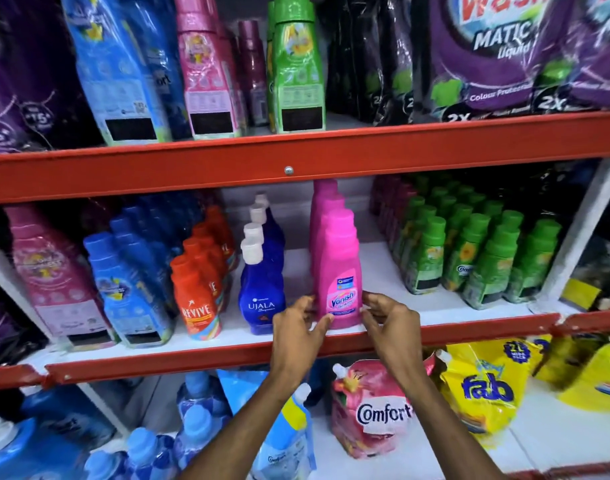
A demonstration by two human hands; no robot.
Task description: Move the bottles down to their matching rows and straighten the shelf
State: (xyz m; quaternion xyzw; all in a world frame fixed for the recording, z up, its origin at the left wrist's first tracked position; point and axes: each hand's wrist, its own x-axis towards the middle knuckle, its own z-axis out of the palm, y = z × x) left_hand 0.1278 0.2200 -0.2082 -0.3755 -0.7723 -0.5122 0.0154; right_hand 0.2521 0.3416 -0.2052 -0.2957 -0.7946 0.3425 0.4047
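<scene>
A pink Vanish bottle (338, 271) stands upright at the front of a row of pink bottles on the middle shelf (435, 306). My left hand (298, 327) touches its lower left side with the fingertips. My right hand (388, 320) touches its lower right side the same way. Both hands pinch the bottle's base between them. To its left stands a row of blue Ujala bottles (260, 296) with white caps. On the top shelf (296, 161) stand a blue bottle (120, 74), a pink bottle (206, 74) and a green bottle (298, 71).
Orange Revive bottles (198, 296), blue bottles (130, 292) and a pink bottle (54, 282) fill the middle shelf's left. Green bottles (470, 261) stand in rows on the right. Purple pouches (504, 50) sit top right. A Comfort pouch (373, 410) and yellow Fab pouches (483, 386) lie below.
</scene>
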